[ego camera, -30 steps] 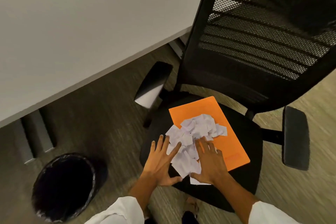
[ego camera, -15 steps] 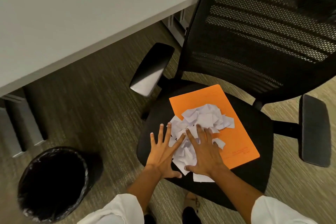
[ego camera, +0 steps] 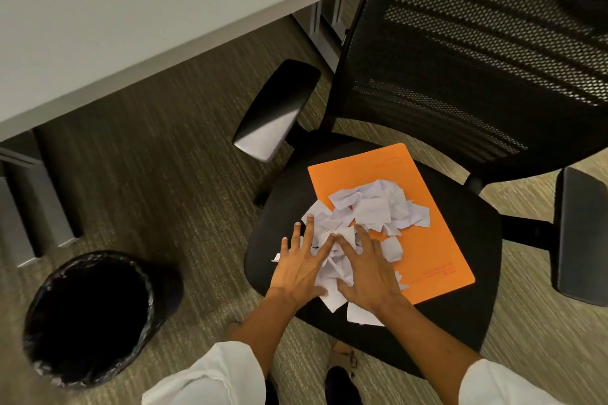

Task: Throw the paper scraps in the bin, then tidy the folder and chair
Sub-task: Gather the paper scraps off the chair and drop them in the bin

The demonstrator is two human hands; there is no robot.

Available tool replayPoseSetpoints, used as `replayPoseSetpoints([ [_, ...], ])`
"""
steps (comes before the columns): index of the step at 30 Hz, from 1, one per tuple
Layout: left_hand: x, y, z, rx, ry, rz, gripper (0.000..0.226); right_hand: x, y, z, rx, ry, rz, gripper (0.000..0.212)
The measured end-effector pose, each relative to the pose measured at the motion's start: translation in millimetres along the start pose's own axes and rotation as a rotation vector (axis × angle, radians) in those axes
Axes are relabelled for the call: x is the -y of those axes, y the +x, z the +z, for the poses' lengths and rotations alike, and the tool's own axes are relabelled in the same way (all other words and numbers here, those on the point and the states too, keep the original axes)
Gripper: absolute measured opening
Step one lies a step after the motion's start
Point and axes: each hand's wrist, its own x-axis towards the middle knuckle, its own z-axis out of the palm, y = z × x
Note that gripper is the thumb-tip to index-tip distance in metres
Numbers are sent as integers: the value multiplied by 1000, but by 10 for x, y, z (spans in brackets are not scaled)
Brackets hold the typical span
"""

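Observation:
A pile of white paper scraps (ego camera: 375, 210) lies on an orange folder (ego camera: 437, 250), which rests flat on the seat of a black mesh office chair (ego camera: 467, 316). My left hand (ego camera: 301, 268) and my right hand (ego camera: 370, 273) lie flat with fingers spread on the near end of the pile, one on each side, pressing scraps between them. Neither hand has closed around anything. A black bin (ego camera: 87, 319) with a dark liner stands on the floor to the left of the chair.
A white desk (ego camera: 131, 10) fills the upper left, with grey legs (ego camera: 33, 207) beneath it. The chair's armrests (ego camera: 276, 112) stick out on both sides. Striped carpet (ego camera: 171, 174) covers the floor. My shoes show below the seat.
Both hands have slid forward onto the scraps and drawn closer together, bunching the near scraps. The camera has moved nearer, so the chair and bin look larger.

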Motion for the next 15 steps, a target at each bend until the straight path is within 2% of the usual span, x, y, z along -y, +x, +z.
replayPoseSetpoints([
  [4,21,29,34,-46,-4,21,88,-19,-11,45,-70,139,4,80],
  [8,41,20,7,-85,0,46,71,-7,-42,49,-172,310,2,61],
  [12,21,-50,-153,-204,1,48,59,-45,-62,-16,-219,480,34,45],
  [15,55,-56,-262,-328,-24,61,41,-119,-82,-105,-287,570,42,35],
])
